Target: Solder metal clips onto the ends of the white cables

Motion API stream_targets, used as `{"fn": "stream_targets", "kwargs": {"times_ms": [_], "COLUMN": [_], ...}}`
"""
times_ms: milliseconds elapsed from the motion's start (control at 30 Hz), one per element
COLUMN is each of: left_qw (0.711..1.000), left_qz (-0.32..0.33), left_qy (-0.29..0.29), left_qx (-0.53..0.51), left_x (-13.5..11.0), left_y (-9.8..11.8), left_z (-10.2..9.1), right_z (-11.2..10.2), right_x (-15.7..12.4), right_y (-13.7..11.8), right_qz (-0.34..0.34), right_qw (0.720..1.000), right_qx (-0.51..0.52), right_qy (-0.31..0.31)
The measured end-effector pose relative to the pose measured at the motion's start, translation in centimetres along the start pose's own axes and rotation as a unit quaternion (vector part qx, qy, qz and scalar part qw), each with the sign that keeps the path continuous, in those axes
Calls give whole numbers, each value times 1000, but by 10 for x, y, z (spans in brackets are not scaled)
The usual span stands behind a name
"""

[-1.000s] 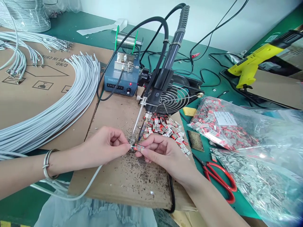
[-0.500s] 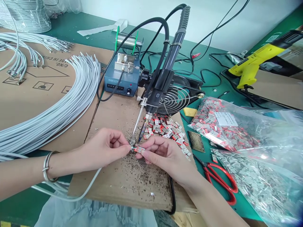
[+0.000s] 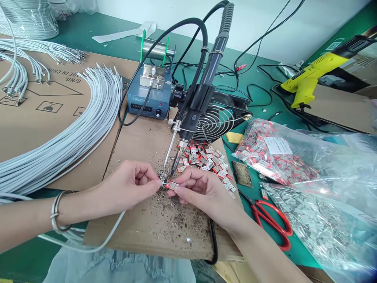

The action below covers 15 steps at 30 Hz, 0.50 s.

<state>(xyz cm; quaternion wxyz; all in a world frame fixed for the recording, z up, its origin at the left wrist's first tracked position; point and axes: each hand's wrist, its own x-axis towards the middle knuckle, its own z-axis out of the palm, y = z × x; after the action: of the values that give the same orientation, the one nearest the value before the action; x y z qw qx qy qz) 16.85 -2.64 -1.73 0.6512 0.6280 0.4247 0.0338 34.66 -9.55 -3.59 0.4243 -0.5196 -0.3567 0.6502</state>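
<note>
My left hand (image 3: 132, 184) pinches the end of a white cable (image 3: 113, 230), which loops down below the wrist. Between thumb and fingers of my right hand (image 3: 200, 192) is a small USB connector (image 3: 171, 185) with a red insert and metal shell. The cable's thin wires meet the connector's rear, just under the tip of a soldering iron (image 3: 176, 161) clamped in a stand. A bent metal solder guide tube (image 3: 170, 153) ends beside that tip. Whether the wires are joined to the connector is too small to tell.
Loose USB connectors (image 3: 216, 161) lie behind my right hand, before a fan (image 3: 216, 124). A blue solder feeder (image 3: 149, 100) stands further back. Bundled white cables (image 3: 97, 122) fill the left. Red-handled scissors (image 3: 272, 224), bagged connectors (image 3: 273, 153), and a yellow heat gun (image 3: 312, 74) sit right.
The whole view has shifted slightly. Both hands keep their grip on cable and connector, which stay at the iron's tip; the connector looks slightly tilted.
</note>
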Motion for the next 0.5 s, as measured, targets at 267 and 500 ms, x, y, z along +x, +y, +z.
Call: {"fn": "stream_targets", "kwargs": {"times_ms": [267,500], "left_qw": [999,997], "left_qz": [-46,-18], "left_qy": [-9,-69], "left_qx": [20,20], "left_x": [-1,-2], "left_y": [4,0], "left_z": [0,-1], "right_z": [3,-4], "right_x": [1,-4], "right_y": [1,-2], "right_qz": [2,-2], "right_qw": [1000,998], "right_qx": [-26,-67], "right_qy": [15,-6]}}
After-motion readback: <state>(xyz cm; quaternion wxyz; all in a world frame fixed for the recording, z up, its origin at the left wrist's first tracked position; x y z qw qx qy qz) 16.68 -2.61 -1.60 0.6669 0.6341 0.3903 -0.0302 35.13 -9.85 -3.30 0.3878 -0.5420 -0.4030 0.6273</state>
